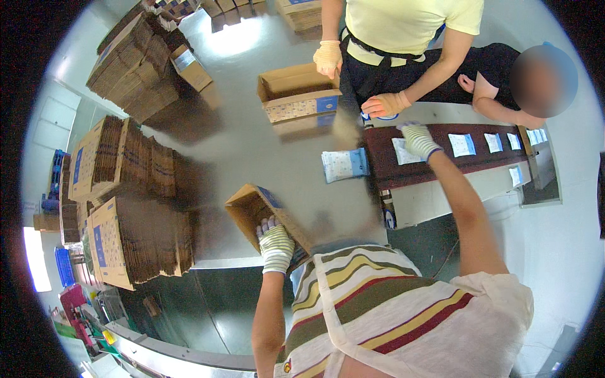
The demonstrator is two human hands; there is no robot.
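My left hand (276,247), in a green-and-white striped glove, reaches into an open cardboard box (246,205) on the table's near edge. Its fingers are stretched out against the inside of the box. On the dark red conveyor belt (435,167), my right hand (418,142), in a similar glove, lies over a white packet (402,155) and partly covers it. Its fingers point left and look extended. Just off the belt's end lies a larger white-and-blue packet (345,166). Farther right along the belt sit several packets, the nearest a white-and-blue one (463,145).
Across the table, a co-worker's gloved hand (328,58) is at a second open box (299,104); their other hand (383,105) is beside the belt. Another person leans by the belt. Stacks of flattened cartons (142,230) line the left. A packet (517,175) lies on the belt's frame.
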